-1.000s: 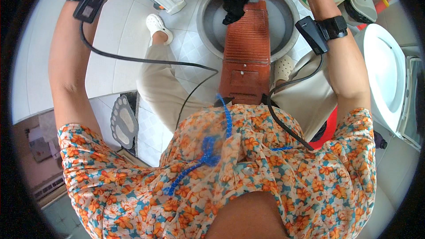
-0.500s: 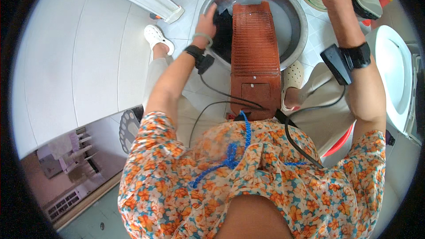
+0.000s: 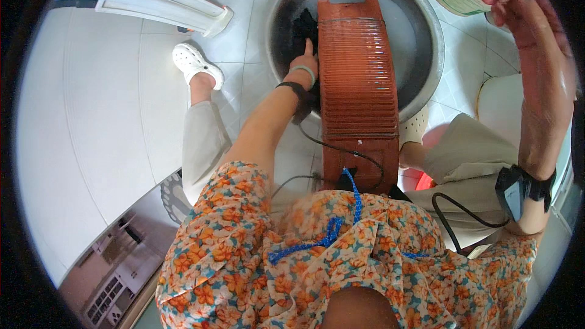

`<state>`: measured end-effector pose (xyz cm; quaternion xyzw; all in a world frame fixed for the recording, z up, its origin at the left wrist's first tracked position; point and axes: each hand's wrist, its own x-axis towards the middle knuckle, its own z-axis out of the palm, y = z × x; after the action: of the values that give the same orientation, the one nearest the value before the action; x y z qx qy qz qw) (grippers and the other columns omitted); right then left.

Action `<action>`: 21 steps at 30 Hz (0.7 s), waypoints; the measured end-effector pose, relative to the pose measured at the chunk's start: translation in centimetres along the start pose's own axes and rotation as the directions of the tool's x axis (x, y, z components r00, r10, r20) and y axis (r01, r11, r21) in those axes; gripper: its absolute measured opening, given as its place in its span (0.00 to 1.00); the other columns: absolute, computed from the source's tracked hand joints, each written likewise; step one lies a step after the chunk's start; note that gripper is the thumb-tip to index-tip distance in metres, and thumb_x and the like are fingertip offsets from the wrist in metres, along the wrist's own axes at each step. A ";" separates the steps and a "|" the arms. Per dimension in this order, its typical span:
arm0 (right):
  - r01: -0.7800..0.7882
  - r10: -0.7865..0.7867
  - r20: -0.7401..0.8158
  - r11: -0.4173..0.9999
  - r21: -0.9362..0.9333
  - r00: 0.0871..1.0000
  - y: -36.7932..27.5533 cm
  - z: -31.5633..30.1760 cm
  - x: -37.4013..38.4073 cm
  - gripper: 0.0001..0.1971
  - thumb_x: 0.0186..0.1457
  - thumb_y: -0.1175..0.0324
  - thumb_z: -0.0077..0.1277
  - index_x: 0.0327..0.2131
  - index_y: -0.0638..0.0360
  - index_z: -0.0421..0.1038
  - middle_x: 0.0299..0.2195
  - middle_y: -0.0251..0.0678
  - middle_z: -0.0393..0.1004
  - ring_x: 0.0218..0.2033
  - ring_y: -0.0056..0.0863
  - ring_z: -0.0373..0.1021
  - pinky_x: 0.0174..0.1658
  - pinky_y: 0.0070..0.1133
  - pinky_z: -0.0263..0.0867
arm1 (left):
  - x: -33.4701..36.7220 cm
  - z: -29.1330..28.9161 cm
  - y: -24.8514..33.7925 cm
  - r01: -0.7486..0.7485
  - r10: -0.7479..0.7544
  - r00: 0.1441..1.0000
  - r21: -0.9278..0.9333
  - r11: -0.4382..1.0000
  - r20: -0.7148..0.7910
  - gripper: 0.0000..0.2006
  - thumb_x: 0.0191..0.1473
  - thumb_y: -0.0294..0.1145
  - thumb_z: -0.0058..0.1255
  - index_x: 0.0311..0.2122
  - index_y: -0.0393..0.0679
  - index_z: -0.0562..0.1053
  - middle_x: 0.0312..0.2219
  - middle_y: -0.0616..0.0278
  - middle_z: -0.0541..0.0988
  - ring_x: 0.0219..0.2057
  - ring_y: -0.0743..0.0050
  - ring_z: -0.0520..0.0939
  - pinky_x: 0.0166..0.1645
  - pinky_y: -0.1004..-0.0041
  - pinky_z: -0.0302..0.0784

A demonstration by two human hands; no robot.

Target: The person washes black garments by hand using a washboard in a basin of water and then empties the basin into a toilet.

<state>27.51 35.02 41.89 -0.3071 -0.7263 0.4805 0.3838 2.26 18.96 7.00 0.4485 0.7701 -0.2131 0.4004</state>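
One hand (image 3: pixel 304 64), the left, touches black cloth (image 3: pixel 303 27) beside the washboard (image 3: pixel 356 79).

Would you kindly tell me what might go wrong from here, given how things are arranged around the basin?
The left hand reaches into the basin, so the device strapped to that wrist might get wet from the cloudy liquid. The black cable lies across the lower end of the washboard and could snag. The washboard extends over the basin's near rim, so it might shift if pushed.
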 end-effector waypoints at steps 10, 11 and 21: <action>-0.077 0.083 0.070 0.994 -0.079 0.994 -0.1 -2.4 1.2 0.09 0.61 0.67 0.46 0.29 0.56 0.73 0.29 0.30 0.74 0.31 0.17 0.69 0.36 0.16 0.67 | 2.4 0.3 -2.7 -0.298 0.361 0.863 0.222 0.928 -0.353 0.24 0.57 0.27 0.43 0.60 0.49 0.67 0.53 0.44 0.73 0.43 0.47 0.80 0.48 0.59 0.77; -0.068 0.071 0.060 0.996 -0.057 0.996 0.0 -2.6 0.8 0.09 0.61 0.67 0.46 0.29 0.56 0.73 0.29 0.30 0.74 0.31 0.17 0.69 0.36 0.16 0.67 | 2.1 -0.9 -3.2 -0.312 0.368 0.847 0.202 0.929 -0.383 0.20 0.54 0.24 0.44 0.53 0.49 0.72 0.47 0.46 0.77 0.44 0.46 0.79 0.50 0.59 0.75; 0.223 -0.231 -0.061 0.967 -0.120 0.971 6.0 -4.8 -1.0 0.12 0.55 0.63 0.48 0.29 0.63 0.76 0.24 0.34 0.77 0.28 0.21 0.73 0.33 0.21 0.68 | -12.0 -18.4 -1.4 -0.435 0.308 0.705 -0.047 0.899 -0.638 0.18 0.50 0.29 0.46 0.48 0.49 0.78 0.24 0.55 0.80 0.21 0.66 0.80 0.29 0.68 0.77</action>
<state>32.59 38.52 37.19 -0.2606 -0.7677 0.3799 0.4454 -3.42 24.66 27.53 0.5981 0.7678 0.1068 0.2035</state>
